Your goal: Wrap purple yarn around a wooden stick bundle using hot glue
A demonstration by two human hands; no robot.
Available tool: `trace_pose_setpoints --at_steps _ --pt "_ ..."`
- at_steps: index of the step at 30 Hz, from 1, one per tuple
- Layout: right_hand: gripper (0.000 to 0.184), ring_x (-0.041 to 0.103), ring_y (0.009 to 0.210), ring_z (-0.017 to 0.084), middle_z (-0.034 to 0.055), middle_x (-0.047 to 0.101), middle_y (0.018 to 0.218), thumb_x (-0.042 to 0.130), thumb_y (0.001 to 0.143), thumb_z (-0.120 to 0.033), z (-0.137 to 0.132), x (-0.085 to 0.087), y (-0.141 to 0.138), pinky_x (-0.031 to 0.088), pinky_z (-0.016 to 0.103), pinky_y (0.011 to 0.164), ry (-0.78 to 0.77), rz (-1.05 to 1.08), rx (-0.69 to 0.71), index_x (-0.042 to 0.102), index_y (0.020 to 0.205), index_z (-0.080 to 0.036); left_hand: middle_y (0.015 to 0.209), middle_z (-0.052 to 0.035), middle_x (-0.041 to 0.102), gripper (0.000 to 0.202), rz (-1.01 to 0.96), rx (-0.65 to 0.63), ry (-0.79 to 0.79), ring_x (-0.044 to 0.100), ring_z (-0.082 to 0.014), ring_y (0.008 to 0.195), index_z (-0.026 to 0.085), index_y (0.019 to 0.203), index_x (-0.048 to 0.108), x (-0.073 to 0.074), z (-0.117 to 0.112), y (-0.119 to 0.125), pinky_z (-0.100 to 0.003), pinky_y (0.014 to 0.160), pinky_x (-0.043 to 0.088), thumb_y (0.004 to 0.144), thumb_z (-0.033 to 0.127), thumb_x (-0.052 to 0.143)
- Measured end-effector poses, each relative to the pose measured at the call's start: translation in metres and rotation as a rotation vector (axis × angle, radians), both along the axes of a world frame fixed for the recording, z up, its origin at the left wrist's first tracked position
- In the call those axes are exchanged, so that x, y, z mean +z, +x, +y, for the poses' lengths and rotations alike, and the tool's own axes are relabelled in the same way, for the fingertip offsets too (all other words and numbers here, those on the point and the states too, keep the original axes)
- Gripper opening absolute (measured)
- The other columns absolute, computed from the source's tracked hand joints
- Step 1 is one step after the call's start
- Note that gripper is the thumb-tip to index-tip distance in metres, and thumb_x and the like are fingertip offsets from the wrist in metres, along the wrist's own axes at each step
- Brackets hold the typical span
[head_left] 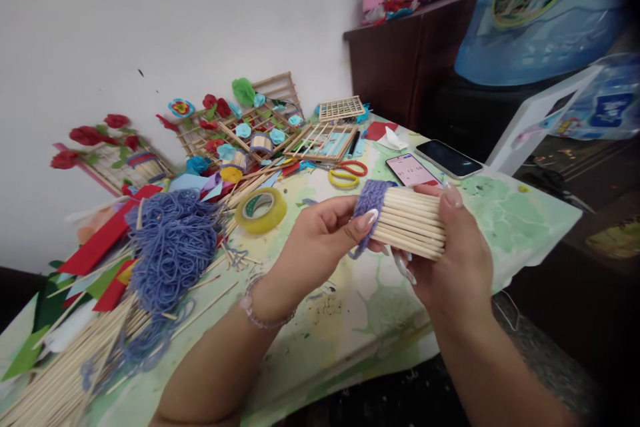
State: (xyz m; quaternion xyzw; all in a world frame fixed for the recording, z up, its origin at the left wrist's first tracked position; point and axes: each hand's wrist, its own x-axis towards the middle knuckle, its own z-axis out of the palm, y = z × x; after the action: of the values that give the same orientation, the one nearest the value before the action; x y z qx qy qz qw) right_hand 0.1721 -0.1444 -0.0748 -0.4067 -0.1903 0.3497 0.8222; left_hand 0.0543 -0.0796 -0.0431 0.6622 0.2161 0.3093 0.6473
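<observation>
A mat of wooden sticks (413,220) laid side by side is held above the table edge. Purple yarn (371,201) is woven across its left end. My left hand (320,240) pinches that yarn-bound end, thumb on top. My right hand (450,260) wraps around the right part of the sticks, fingers beneath and thumb over the far edge. A loose yarn tail hangs under the left end.
A pile of purple yarn (173,247) and loose sticks (65,367) lie at left. A tape roll (261,209), scissors (347,173), two phones (413,170) and stick frames with paper flowers (250,130) sit farther back. A dark cabinet (400,60) stands behind.
</observation>
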Motion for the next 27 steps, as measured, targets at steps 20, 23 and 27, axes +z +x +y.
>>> trace_pose_setpoints --at_steps 20,23,27 --pt "0.033 0.047 0.031 0.01 -0.0043 0.056 0.052 0.062 0.08 -0.051 0.007 0.002 -0.001 0.029 0.017 0.02 0.097 0.099 0.049 0.059 0.083 -0.018 0.079 -0.0046 0.065 0.028 0.026 -0.123 0.15 0.058 -0.0139 0.071 0.014 0.096 0.068 -0.001 0.014 -0.006 -0.024 0.067 0.047 0.086 0.04 0.063" --pt "0.034 0.05 0.034 0.01 -0.0046 0.058 0.059 0.062 0.081 -0.053 0.007 0.001 -0.006 0.033 0.018 0.022 0.083 0.081 -0.029 0.059 0.09 -0.02 0.07 -0.0024 0.06 0.021 -0.032 -0.118 0.123 0.054 -0.0109 0.063 0.012 0.083 0.066 -0.002 0.012 -0.005 -0.022 0.059 0.044 0.082 0.033 0.069" --pt "0.034 0.049 0.032 0.01 -0.0056 0.058 0.062 0.063 0.08 -0.053 0.007 0.0 -0.009 0.035 0.02 0.022 0.096 0.064 -0.064 0.059 0.092 -0.021 0.066 -0.001 0.06 0.02 -0.102 -0.09 0.11 0.052 -0.0089 0.057 0.012 0.084 0.067 -0.003 0.012 -0.004 -0.02 0.053 0.043 0.081 0.031 0.07"
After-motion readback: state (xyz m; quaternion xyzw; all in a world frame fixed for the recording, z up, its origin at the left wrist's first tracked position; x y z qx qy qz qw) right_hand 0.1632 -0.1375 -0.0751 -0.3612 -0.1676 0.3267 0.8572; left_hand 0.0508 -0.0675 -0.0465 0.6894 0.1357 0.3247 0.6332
